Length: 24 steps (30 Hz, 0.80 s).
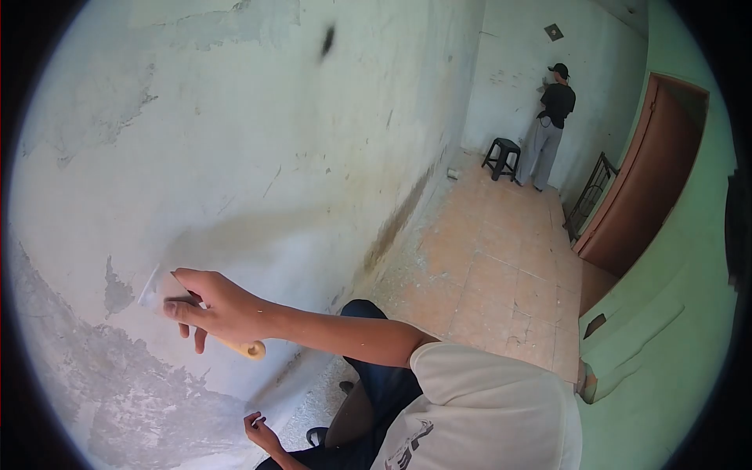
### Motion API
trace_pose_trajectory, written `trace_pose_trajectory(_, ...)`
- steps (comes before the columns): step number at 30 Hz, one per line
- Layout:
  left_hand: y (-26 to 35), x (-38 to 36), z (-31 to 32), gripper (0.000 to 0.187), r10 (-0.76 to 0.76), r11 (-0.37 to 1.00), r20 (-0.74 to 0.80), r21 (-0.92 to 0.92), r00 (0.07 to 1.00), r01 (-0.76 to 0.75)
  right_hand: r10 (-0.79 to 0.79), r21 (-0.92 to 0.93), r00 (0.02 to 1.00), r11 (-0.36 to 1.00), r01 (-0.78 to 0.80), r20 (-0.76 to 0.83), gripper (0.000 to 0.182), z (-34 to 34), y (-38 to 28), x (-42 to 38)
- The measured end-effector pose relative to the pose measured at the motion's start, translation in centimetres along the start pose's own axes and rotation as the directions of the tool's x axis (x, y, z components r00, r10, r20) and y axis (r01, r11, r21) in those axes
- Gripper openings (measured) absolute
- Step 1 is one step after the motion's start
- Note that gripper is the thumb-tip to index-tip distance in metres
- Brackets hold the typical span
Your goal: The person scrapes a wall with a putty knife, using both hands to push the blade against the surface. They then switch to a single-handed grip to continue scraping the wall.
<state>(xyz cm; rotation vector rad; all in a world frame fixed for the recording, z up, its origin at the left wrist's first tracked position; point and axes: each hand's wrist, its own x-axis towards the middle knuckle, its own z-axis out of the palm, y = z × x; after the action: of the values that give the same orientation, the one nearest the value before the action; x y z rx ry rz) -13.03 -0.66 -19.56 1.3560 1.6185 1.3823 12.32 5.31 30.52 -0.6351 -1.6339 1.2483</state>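
My right hand (207, 301) is closed around a putty knife, its arm stretched out toward the wall. The pale blade of the putty knife (154, 287) is at the whitish wall (266, 117), and its yellowish handle end sticks out below my palm. Around it the paint is patchy, with a grey bared area (149, 392) lower down and a small bare spot (117, 288) close to the blade. My left hand (262, 433) hangs low near my leg, fingers loosely bent and apart, with nothing visible in it.
Paint flakes litter the tiled floor (486, 266) along the wall base. Farther back stand a black stool (502, 159) and another person (556, 106) facing the far wall. On the right are a brown door (654, 172), a dark metal rack (591, 196) and a green wall (666, 337).
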Motion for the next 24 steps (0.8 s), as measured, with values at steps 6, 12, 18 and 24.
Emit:
trace_pose_trajectory(6, 0.0, 0.1, -0.1, 0.018, -0.01, 1.0, 0.028, -0.01, 1.0, 0.01, -0.089, -0.005, 0.99, 0.996, 0.09, 0.108, 0.029, 0.9, -0.9, 0.8)
trace_pose_trajectory(12, 0.1, 0.0, 0.2, 0.017, -0.008, 0.999, 0.014, -0.045, 1.0, 0.009, -0.043, -0.22, 0.989, 0.973, 0.074, 0.141, 0.031, 1.6, -0.8, 2.4)
trace_pose_trajectory(18, -0.6, -0.2, 0.1, 0.015, -0.01, 0.995, -0.009, -0.103, 1.0, 0.009, -0.022, -0.569, 0.994, 0.819, 0.077, 0.103, 0.034, 2.0, -1.9, 3.8)
trace_pose_trajectory(24, 1.0, -0.5, 0.1, 0.012, -0.039, 0.995, -0.049, -0.089, 0.998, 0.035, 0.097, -0.494, 0.99, 0.869, -0.034, 0.102, 0.04, 2.3, -2.6, 4.4)
